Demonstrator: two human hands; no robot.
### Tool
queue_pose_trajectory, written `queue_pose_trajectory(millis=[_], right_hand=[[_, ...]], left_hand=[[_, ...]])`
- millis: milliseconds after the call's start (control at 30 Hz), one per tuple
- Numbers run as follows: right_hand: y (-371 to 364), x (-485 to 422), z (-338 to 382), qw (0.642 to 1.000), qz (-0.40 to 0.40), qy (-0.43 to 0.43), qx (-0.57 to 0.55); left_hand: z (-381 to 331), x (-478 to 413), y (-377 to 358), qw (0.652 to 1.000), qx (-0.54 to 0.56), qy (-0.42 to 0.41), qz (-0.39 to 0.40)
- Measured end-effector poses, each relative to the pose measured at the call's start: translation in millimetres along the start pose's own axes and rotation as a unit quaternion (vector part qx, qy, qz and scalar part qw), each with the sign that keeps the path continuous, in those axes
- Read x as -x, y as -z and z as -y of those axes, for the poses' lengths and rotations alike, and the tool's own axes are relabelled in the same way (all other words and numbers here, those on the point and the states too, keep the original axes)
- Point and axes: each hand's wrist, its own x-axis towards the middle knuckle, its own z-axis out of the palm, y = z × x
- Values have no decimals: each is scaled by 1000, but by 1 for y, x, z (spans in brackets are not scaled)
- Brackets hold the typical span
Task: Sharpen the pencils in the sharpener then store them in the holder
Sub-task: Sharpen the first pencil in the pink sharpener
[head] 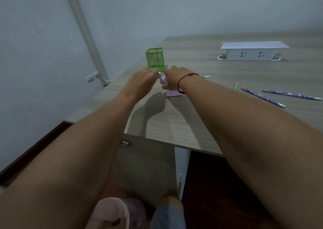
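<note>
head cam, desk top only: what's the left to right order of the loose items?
Green mesh pencil holder → pink box-shaped sharpener under the hands → short green pencil → two purple patterned pencils; white power socket box sits farther back.

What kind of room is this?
Probably an office or study: a wood-grain desk with a pop-up power socket box, a green mesh pencil holder and loose pencils.

Both hands are meeting over the pink sharpener (172,92) on the bench (218,82): the right hand (175,78) is gripping it, the left hand (141,82) is pinching a pencil (160,75) just left of that grip, the green mesh holder (155,59) standing just beyond.
</note>
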Motion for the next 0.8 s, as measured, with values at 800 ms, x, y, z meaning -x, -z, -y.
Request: queue_pose_trajectory(millis=[800], right_hand=[[7,-9,-37,973,-20,-55,-224]], left_hand=[[1,-17,-51,968,8,160,194]])
